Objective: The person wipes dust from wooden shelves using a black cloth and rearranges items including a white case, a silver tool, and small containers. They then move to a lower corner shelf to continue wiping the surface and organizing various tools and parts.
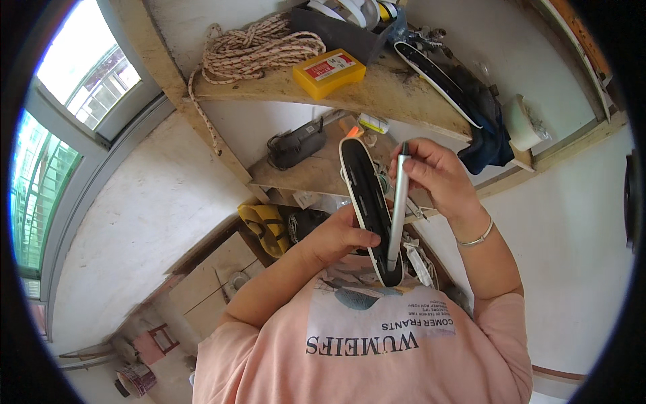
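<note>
My left hand (344, 236) grips a long narrow case half (367, 195), black inside with a white rim, thumb over its edge. It is held tilted in front of my chest. In my right hand (437, 176), fingers and thumb pinch a slim silver tube (399, 202) with a black tip at its upper end. The tube's lower end lies inside the case half, near its bottom. What the tube is, I cannot tell.
On the wooden shelf (269, 87) are a coiled rope (249, 54), a yellow box (329, 73), a dark bin (336, 30), another long white-rimmed black piece (437, 81) and dark cloth (491, 138). A black device (296, 143) sits one shelf lower. Yellow slippers (266, 229) are below.
</note>
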A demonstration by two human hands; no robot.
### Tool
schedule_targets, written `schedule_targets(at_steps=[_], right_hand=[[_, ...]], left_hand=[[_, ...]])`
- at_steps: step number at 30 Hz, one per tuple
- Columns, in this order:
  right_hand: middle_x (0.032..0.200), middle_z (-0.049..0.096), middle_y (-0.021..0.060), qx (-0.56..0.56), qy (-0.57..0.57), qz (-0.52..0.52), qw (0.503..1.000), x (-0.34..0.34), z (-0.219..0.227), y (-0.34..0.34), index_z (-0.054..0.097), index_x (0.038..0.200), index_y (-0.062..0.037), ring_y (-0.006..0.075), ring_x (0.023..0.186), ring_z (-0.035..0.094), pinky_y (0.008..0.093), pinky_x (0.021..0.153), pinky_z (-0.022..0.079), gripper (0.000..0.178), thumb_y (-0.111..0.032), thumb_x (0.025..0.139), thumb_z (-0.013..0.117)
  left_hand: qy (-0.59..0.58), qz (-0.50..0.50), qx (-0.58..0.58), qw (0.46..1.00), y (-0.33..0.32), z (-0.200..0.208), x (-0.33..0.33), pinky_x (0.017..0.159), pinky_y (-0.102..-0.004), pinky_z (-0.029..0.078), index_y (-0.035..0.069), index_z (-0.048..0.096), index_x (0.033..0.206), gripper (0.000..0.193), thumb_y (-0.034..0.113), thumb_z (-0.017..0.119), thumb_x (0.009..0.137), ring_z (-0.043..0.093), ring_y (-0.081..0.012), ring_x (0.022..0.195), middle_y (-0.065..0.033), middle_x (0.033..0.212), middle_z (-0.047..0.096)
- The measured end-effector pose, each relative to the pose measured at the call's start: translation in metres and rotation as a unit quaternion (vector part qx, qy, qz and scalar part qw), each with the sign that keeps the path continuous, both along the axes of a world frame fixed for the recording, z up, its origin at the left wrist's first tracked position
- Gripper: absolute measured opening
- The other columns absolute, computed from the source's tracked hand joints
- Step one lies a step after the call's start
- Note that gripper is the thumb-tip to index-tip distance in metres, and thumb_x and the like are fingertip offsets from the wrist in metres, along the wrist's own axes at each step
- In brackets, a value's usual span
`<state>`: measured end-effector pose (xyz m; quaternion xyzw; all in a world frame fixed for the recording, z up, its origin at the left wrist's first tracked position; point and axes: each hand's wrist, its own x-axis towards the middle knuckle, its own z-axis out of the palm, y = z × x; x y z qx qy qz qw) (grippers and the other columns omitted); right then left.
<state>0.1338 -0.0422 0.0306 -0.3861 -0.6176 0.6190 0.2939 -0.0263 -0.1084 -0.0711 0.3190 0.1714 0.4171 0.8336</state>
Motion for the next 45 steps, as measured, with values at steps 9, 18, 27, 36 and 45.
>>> schedule_targets(at_steps=[9,18,27,36,45], right_hand=[[0.085,0.055,0.0045,-0.001,0.091,-0.079,0.993,0.008,-0.013,0.003,0.051,0.101,-0.0007,0.0129,0.077,0.055,0.0242,0.065,0.05,0.02,-0.012,0.084,0.05],[0.084,0.056,0.0085,0.085,0.175,-0.041,0.98,0.011,-0.013,-0.015,0.049,0.112,0.0007,0.0153,0.076,0.054,0.0267,0.068,0.047,0.04,-0.008,0.075,0.063],[0.088,0.057,0.0054,0.079,0.224,0.017,0.971,0.018,-0.006,-0.028,0.046,0.118,-0.0031,0.0126,0.08,0.054,0.0245,0.072,0.044,0.048,0.003,0.073,0.063],[0.09,0.057,0.0055,0.157,0.19,-0.007,0.969,0.021,-0.01,-0.037,0.048,0.114,-0.002,0.0106,0.081,0.054,0.0224,0.071,0.044,0.041,0.001,0.075,0.062],[0.091,0.058,0.0049,0.093,0.129,-0.047,0.986,0.019,-0.015,-0.039,0.045,0.117,-0.0021,0.0102,0.085,0.054,0.0216,0.071,0.045,0.04,-0.002,0.079,0.059]], left_hand=[[-0.044,0.006,-0.049,0.998,0.007,0.002,0.003,0.082,-0.0292,0.043,-0.001,0.036,0.121,0.064,0.008,0.058,0.062,0.054,-0.0188,0.089,-0.0085,0.099,0.055],[0.021,-0.014,0.012,1.0,0.0,0.021,0.008,0.084,-0.0351,0.044,0.0,0.043,0.116,0.063,0.005,0.063,0.057,0.056,-0.025,0.096,-0.0127,0.1,0.057],[0.063,-0.022,0.045,0.997,-0.002,0.024,0.008,0.085,-0.0351,0.044,0.003,0.037,0.121,0.066,0.001,0.06,0.059,0.055,-0.0247,0.096,-0.0136,0.102,0.056],[0.058,-0.018,0.048,0.997,-0.007,0.021,0.012,0.083,-0.0334,0.044,0.002,0.044,0.113,0.056,0.003,0.062,0.059,0.056,-0.0231,0.092,-0.0132,0.099,0.058],[0.038,-0.036,0.027,0.998,-0.01,0.021,0.013,0.079,-0.0331,0.046,0.001,0.047,0.108,0.053,0.006,0.064,0.059,0.057,-0.0227,0.089,-0.0126,0.095,0.058]])
